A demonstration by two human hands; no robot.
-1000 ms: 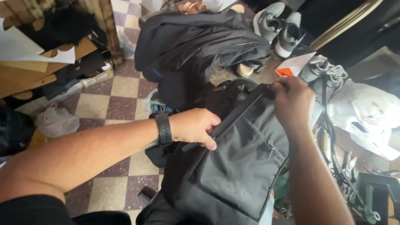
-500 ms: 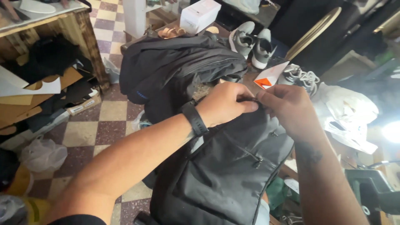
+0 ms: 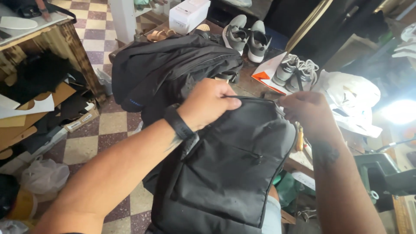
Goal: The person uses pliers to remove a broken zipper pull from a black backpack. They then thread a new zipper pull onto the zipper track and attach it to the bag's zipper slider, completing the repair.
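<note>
A black backpack lies on my lap, its front pocket zip facing up. My left hand, with a black band on the wrist, pinches the top edge of the backpack near its zip line. My right hand grips the same top edge at the right corner, fingers closed around what looks like the zip pull. The two hands are a short way apart along the top seam.
A second dark bag is heaped on the bench behind. Grey sneakers and another pair stand beyond it, with a white box, white plastic bags at right, and a wooden table with scraps at left over checkered floor.
My left hand has moved up from the backpack's middle to its top edge, close to the right hand. The view has tilted upward, showing more of the bench and shoes.
</note>
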